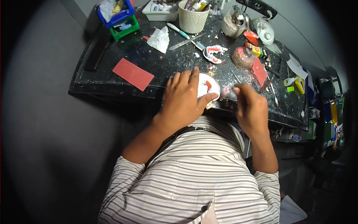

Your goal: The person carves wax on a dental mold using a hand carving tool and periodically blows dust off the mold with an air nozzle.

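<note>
Near the front edge of the black table lies a round white piece [203,84] with a red patch on it and brassy metal parts at its top and bottom. My left hand [182,95] rests over its left side, its thumb on the lower right rim, gripping it. To the right of the piece my right hand [251,108] is raised near the table edge, fingers curled in and pressed together; what they hold, if anything, is hidden. A flat red sheet [133,74] lies to the left. Behind the piece is a tray-like item with red and white material [214,54].
At the back stand a white woven basket [193,20] of tools, a white tray [160,15] and blue and green bins [125,28]. A knife [185,42] lies mid-table. On the right are a glass jar [243,58], another red sheet [259,72] and thin tools.
</note>
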`<state>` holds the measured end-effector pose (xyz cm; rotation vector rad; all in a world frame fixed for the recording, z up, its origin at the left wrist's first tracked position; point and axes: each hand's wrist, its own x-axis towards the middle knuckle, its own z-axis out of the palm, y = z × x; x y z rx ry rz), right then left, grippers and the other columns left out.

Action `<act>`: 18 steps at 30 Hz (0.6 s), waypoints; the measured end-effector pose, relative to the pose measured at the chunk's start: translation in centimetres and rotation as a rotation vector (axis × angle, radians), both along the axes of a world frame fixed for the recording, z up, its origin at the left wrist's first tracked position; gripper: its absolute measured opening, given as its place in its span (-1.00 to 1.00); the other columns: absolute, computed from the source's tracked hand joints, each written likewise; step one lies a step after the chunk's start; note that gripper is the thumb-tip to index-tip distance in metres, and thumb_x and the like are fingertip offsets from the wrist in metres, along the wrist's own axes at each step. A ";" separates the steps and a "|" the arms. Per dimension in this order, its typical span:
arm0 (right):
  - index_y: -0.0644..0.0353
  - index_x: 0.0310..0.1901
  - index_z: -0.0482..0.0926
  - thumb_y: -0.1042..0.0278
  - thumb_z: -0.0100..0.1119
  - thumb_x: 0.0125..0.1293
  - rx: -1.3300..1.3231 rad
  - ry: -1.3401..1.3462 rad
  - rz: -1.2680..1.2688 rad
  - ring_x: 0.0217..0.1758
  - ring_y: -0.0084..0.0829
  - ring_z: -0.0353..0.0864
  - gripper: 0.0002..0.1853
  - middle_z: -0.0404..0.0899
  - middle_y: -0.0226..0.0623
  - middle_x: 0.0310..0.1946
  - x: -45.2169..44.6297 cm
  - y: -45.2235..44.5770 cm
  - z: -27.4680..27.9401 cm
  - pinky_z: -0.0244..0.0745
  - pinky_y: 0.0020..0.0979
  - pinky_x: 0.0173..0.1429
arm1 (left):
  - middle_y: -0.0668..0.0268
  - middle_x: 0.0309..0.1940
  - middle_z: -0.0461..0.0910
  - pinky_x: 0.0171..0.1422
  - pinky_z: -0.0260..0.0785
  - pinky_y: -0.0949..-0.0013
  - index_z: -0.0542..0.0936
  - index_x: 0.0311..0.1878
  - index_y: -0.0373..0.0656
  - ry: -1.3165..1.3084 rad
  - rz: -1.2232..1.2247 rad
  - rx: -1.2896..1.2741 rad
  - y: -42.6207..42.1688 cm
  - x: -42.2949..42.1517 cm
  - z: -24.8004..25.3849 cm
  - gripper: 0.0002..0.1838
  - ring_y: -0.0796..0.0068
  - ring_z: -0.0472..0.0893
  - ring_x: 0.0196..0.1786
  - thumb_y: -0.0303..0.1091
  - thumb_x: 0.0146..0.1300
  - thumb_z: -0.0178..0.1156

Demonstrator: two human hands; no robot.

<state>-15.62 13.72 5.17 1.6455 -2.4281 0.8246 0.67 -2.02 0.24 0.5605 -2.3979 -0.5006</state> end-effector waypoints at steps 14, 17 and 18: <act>0.48 0.64 0.12 0.37 -0.16 0.70 -0.686 -1.552 0.820 0.21 -0.08 0.59 -0.40 0.48 0.28 0.48 -7.4 2.5 -0.8 0.51 -0.01 0.27 | -0.21 0.51 0.35 0.60 0.21 -0.19 0.38 0.55 -0.44 -0.122 -0.211 0.121 -2.0 0.5 0.7 0.39 -0.24 0.42 0.51 0.53 -0.10 0.59; 0.44 0.43 0.22 0.30 -0.05 0.66 -0.579 -1.529 0.716 0.06 -0.15 0.61 -0.52 0.60 0.06 0.14 -6.4 1.5 -0.7 0.53 -0.03 0.22 | -0.23 0.48 0.37 0.60 0.21 -0.20 0.39 0.55 -0.45 -0.093 -0.191 0.159 -2.1 0.6 0.8 0.38 -0.22 0.44 0.50 0.50 -0.11 0.61; 0.42 0.33 0.28 0.26 0.00 0.65 -0.529 -1.446 0.629 -0.02 -0.15 0.63 -0.57 0.64 0.00 -0.02 -5.8 1.0 -0.6 0.55 -0.03 0.19 | -0.23 0.46 0.38 0.61 0.19 -0.22 0.40 0.54 -0.47 -0.115 -0.224 0.157 -2.5 0.9 1.0 0.38 -0.21 0.45 0.49 0.49 -0.12 0.62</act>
